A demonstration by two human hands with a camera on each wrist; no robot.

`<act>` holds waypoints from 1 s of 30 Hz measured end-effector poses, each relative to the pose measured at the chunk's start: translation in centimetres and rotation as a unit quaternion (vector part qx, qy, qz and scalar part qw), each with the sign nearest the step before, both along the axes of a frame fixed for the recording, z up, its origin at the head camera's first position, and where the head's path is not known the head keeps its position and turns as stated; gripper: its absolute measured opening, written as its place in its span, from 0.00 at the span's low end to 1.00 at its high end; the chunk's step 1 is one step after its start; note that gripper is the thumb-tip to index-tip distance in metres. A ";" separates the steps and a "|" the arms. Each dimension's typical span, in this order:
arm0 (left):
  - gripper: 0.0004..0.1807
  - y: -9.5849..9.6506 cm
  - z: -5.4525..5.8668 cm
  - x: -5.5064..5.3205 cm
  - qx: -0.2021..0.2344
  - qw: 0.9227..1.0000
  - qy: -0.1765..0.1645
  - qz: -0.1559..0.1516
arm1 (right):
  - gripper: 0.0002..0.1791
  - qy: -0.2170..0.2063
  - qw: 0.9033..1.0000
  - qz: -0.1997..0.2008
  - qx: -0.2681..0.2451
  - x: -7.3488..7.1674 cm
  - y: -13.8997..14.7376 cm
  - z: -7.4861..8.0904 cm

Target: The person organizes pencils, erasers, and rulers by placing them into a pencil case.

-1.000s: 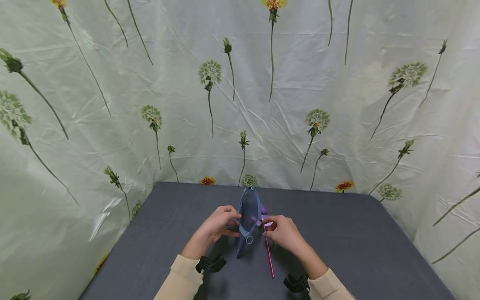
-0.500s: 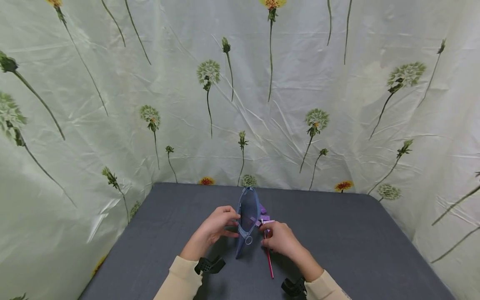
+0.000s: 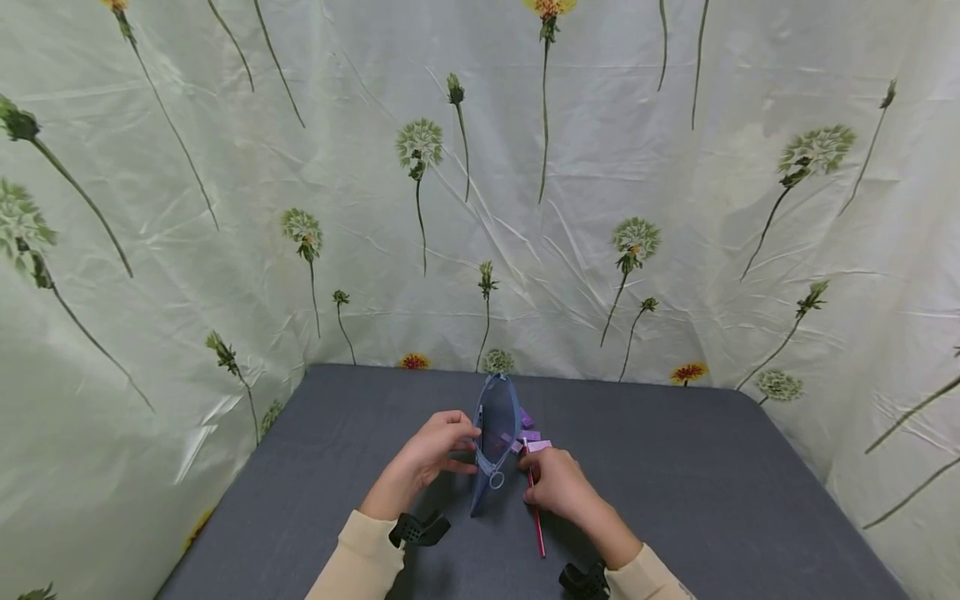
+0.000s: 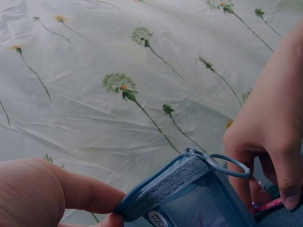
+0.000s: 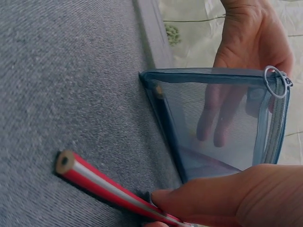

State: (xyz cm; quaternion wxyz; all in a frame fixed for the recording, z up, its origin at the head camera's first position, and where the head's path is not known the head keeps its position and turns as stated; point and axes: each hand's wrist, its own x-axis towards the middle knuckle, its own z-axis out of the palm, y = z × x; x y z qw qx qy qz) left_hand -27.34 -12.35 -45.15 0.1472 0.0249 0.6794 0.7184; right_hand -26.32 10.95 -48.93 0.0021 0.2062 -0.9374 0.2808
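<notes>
My left hand (image 3: pixel 441 447) pinches the side of a blue mesh zipper pouch (image 3: pixel 501 417), which stands on edge with its mouth spread. Thumb and finger meet at its rim in the left wrist view. A ring-shaped zipper pull (image 4: pixel 229 165) hangs at one end. Through the mesh, a slim dark item (image 5: pixel 163 109) shows along the pouch's bottom. To the right of the pouch, my right hand (image 3: pixel 558 483) pinches a red pencil with a silver stripe (image 5: pixel 109 189). Its flat, unsharpened end (image 5: pixel 65 162) lies low over the dark cloth, toward me.
Several small purple pieces (image 3: pixel 529 435) lie just beyond my right fingers, beside the pouch. The dark grey table (image 3: pixel 360 400) ends at a white curtain with a dandelion print (image 3: pixel 570 275). Black wrist cameras (image 3: pixel 422 529) are strapped on both wrists.
My right hand has slid a little toward me along the pencil, which has barely shifted. The left hand and the pouch stay nearly still.
</notes>
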 end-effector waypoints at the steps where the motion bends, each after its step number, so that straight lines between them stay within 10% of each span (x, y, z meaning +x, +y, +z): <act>1: 0.12 0.0 0.0 0.0 0.000 1.000 0.000 0.000 | 0.21 0.001 1.000 -0.003 0.002 0.0 -0.1 0.0; 16: 0.11 0.0 -0.1 -0.1 0.004 1.000 0.000 -0.001 | 0.25 -0.060 0.997 0.000 -0.055 0.0 0.3 0.1; 30: 0.11 -0.2 -0.1 -0.1 0.004 1.000 -0.003 -0.002 | 0.27 -0.219 0.951 0.029 -0.216 -0.7 2.1 1.5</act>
